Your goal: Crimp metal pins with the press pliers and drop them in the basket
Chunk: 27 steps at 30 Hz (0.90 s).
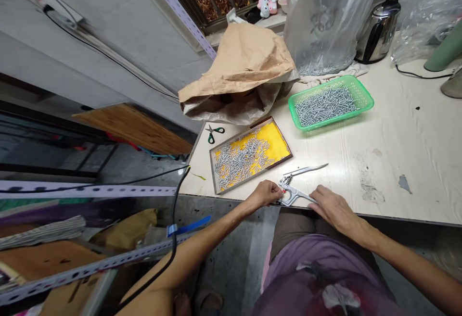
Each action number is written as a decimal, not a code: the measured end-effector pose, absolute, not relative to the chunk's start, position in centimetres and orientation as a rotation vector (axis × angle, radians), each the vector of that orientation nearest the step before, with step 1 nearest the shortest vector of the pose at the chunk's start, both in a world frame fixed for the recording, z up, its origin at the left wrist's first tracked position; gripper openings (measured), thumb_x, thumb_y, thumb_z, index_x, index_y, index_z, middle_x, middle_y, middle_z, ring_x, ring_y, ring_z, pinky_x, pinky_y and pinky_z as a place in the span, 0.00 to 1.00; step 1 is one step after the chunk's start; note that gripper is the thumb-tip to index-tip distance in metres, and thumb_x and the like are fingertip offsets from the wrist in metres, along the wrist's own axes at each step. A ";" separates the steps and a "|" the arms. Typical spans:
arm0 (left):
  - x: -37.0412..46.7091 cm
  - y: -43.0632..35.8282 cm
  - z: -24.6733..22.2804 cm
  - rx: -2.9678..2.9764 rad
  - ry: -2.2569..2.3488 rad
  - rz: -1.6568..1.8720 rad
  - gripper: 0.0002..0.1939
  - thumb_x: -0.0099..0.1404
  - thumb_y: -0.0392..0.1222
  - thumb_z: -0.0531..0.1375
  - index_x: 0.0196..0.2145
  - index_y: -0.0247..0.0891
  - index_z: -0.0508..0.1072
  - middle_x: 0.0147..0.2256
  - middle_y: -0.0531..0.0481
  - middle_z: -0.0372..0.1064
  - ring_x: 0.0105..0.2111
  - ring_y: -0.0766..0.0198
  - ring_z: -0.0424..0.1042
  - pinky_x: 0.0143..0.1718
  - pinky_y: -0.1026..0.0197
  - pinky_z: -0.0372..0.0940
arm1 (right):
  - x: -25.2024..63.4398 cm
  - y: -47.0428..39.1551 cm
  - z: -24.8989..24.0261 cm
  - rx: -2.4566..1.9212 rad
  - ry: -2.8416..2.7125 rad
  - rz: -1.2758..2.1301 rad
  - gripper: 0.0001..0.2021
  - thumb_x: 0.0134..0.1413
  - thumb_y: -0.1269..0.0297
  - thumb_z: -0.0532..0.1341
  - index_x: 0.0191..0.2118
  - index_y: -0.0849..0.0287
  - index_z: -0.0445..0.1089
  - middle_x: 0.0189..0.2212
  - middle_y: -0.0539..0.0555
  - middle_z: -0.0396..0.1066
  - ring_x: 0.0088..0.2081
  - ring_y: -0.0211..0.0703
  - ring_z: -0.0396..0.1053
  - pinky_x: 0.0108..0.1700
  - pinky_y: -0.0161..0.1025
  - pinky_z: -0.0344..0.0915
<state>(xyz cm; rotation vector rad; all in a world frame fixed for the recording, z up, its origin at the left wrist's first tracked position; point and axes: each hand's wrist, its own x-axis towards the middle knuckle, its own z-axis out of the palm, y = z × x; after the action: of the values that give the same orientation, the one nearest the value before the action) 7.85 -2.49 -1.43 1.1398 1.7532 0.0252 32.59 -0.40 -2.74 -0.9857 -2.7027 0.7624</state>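
Spring-loaded pliers (296, 193), right hand (332, 206) clamped on lower handle (305, 197), left hand (267, 192) pinched together at head, contents unclear, metal pins (238, 158) in tray (253, 175)

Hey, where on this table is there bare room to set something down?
The widest bare patch is right of the green basket, in front of the kettle. A smaller one lies between that basket and the plier-like tool. Left is crowded: paper bag, scissors and tray of metal pieces.
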 end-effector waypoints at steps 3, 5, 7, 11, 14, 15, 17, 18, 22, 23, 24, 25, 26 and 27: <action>7.9 -2.7 -1.4 1.150 1.774 0.038 0.13 0.49 0.48 0.58 0.21 0.33 0.71 0.13 0.57 0.58 0.15 0.71 0.56 0.17 0.68 0.50 | 32.6 1.2 -2.9 -1.013 -2.694 0.529 0.29 0.50 0.49 0.64 0.54 0.61 0.61 0.54 0.68 0.62 0.54 0.59 0.61 0.48 0.51 0.62; 7.9 -2.8 -1.3 1.143 1.780 0.046 0.13 0.49 0.48 0.58 0.21 0.34 0.71 0.14 0.57 0.57 0.15 0.71 0.56 0.17 0.68 0.52 | 32.5 2.6 -3.0 -1.045 -2.749 0.411 0.44 0.41 0.42 0.67 0.60 0.63 0.56 0.60 0.72 0.54 0.61 0.67 0.51 0.54 0.58 0.56; 8.0 -2.9 -1.3 1.126 1.779 0.061 0.13 0.48 0.49 0.58 0.21 0.34 0.71 0.14 0.58 0.57 0.16 0.70 0.57 0.17 0.68 0.54 | 32.3 3.6 -3.1 -1.043 -2.824 0.377 0.50 0.36 0.40 0.68 0.62 0.64 0.54 0.61 0.72 0.54 0.62 0.69 0.48 0.56 0.61 0.52; 8.0 -3.0 -1.5 1.102 1.793 0.096 0.14 0.48 0.49 0.59 0.21 0.34 0.71 0.14 0.58 0.56 0.16 0.70 0.57 0.17 0.68 0.55 | 31.8 4.2 -2.6 -1.077 -2.883 0.357 0.48 0.34 0.46 0.71 0.60 0.66 0.56 0.56 0.71 0.62 0.56 0.66 0.57 0.55 0.60 0.52; 8.0 -3.0 -1.5 1.117 1.827 0.059 0.13 0.50 0.48 0.60 0.21 0.33 0.71 0.15 0.58 0.57 0.16 0.70 0.58 0.18 0.67 0.55 | 31.5 3.7 -1.9 -1.085 -2.890 0.327 0.44 0.36 0.50 0.71 0.58 0.69 0.59 0.50 0.69 0.66 0.48 0.61 0.62 0.51 0.55 0.56; 8.0 -3.2 -1.4 1.129 1.838 0.029 0.12 0.52 0.47 0.60 0.22 0.33 0.71 0.15 0.57 0.57 0.17 0.70 0.58 0.18 0.67 0.55 | 31.4 3.5 -1.8 -1.084 -2.894 0.323 0.42 0.37 0.51 0.71 0.57 0.70 0.59 0.48 0.68 0.67 0.46 0.60 0.63 0.49 0.53 0.58; 8.1 -3.6 -1.1 1.203 1.886 -0.014 0.12 0.56 0.46 0.59 0.24 0.33 0.72 0.17 0.56 0.60 0.19 0.68 0.61 0.21 0.66 0.58 | 31.4 3.2 -1.5 -1.090 -2.901 0.332 0.39 0.38 0.54 0.71 0.55 0.70 0.61 0.45 0.67 0.68 0.44 0.58 0.63 0.46 0.50 0.60; 8.4 -3.9 -0.9 1.286 1.927 -0.012 0.11 0.57 0.45 0.59 0.25 0.34 0.72 0.20 0.55 0.63 0.22 0.66 0.64 0.24 0.65 0.60 | 31.4 3.0 -1.5 -1.092 -2.904 0.344 0.36 0.39 0.55 0.71 0.53 0.70 0.62 0.44 0.66 0.68 0.43 0.57 0.63 0.44 0.48 0.61; 10.2 -4.7 -0.6 1.896 1.955 0.109 0.08 0.62 0.43 0.60 0.35 0.36 0.72 0.37 0.45 0.70 0.40 0.57 0.68 0.39 0.58 0.65 | 31.4 2.4 -1.6 -1.062 -2.869 0.400 0.22 0.44 0.64 0.68 0.45 0.66 0.66 0.40 0.63 0.67 0.41 0.54 0.62 0.39 0.44 0.62; 10.8 -4.5 -0.8 2.048 1.873 0.129 0.09 0.62 0.43 0.60 0.39 0.37 0.71 0.41 0.43 0.69 0.43 0.55 0.67 0.42 0.55 0.65 | 31.5 2.2 -1.6 -1.053 -2.851 0.409 0.19 0.45 0.66 0.68 0.44 0.66 0.66 0.39 0.62 0.67 0.41 0.53 0.62 0.39 0.43 0.62; 11.5 -4.3 -1.0 2.177 1.766 0.144 0.12 0.62 0.43 0.60 0.42 0.37 0.69 0.44 0.41 0.68 0.46 0.54 0.66 0.44 0.53 0.65 | 31.5 2.1 -1.7 -1.050 -2.836 0.417 0.18 0.46 0.67 0.67 0.43 0.65 0.66 0.39 0.62 0.67 0.41 0.53 0.61 0.39 0.43 0.62; 12.1 -3.8 -1.3 2.280 1.654 0.154 0.15 0.62 0.43 0.61 0.45 0.36 0.67 0.47 0.40 0.67 0.48 0.52 0.65 0.47 0.51 0.65 | 31.5 2.0 -1.7 -1.052 -2.826 0.426 0.18 0.46 0.68 0.67 0.44 0.65 0.66 0.38 0.61 0.67 0.41 0.52 0.61 0.40 0.43 0.62; 12.6 -3.3 -1.6 2.360 1.551 0.163 0.18 0.62 0.43 0.61 0.48 0.36 0.65 0.50 0.38 0.65 0.49 0.52 0.64 0.49 0.49 0.64 | 31.6 1.9 -1.7 -1.054 -2.823 0.435 0.18 0.46 0.68 0.67 0.44 0.66 0.66 0.38 0.61 0.67 0.41 0.52 0.61 0.40 0.43 0.62; 13.1 -2.7 -1.9 2.416 1.469 0.169 0.21 0.62 0.43 0.61 0.51 0.35 0.63 0.52 0.37 0.64 0.51 0.51 0.63 0.51 0.48 0.62 | 31.6 1.8 -1.7 -1.057 -2.824 0.441 0.20 0.46 0.67 0.68 0.46 0.66 0.66 0.39 0.61 0.67 0.41 0.52 0.62 0.41 0.43 0.63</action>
<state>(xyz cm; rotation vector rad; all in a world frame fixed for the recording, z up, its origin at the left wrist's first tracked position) 13.06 -2.65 -1.87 2.4158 1.4686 0.1690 31.62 1.82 -1.75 -1.0569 -2.8238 0.4412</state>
